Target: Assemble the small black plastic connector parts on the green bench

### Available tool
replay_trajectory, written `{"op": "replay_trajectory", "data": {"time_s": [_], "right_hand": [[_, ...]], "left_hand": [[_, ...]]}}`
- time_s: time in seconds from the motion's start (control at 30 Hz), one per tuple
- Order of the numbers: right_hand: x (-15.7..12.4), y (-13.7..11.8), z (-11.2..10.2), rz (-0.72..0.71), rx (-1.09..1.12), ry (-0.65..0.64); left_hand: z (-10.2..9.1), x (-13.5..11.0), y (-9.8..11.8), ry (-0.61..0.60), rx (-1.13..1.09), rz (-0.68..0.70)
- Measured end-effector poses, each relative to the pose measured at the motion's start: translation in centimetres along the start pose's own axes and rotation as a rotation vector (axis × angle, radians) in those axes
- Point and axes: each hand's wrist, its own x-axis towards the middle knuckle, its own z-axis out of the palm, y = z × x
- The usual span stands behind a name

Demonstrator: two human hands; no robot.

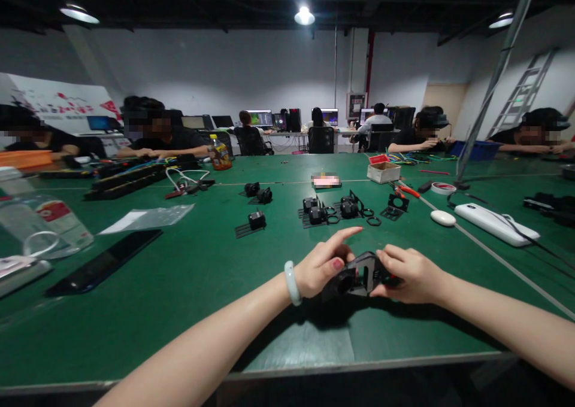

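Note:
My left hand point(322, 266), with a pale bangle point(293, 284) at the wrist, grips the left side of a black plastic bracket point(369, 270), its index finger stretched out. Closed on the bracket's right edge is my right hand point(412, 274), thumb below and fingers above. The bracket is tilted over the green table, with a slot and a dark round part on its left. Fingers hide some of it. Beyond the hands lie several black block-and-frame assemblies point(317, 214), a flat black frame with a ring hole point(395, 206) and loose black rings point(374, 221).
At left are a dark phone point(105, 263), a clear plastic bag point(150, 218) and a large bottle point(51, 215). A white mouse-shaped item point(442, 218), white power bank point(494, 222), orange-handled tool point(408, 191) and small box point(383, 172) lie at right. Other people sit across the table.

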Motion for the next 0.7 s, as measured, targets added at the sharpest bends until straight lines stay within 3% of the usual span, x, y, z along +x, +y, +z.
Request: {"op": "replay_trajectory", "data": {"time_s": [0.33,0.7], "right_hand": [[-0.45,0.38,0.09,-0.017,-0.042,0.048],[-0.55,0.21,-0.02,0.018,0.006,0.058]], "left_hand": [[0.47,-0.17,1.00,-0.011,0.070,0.050],[0.77,-0.37,0.75,0.118,-0.049,0.002]]}}
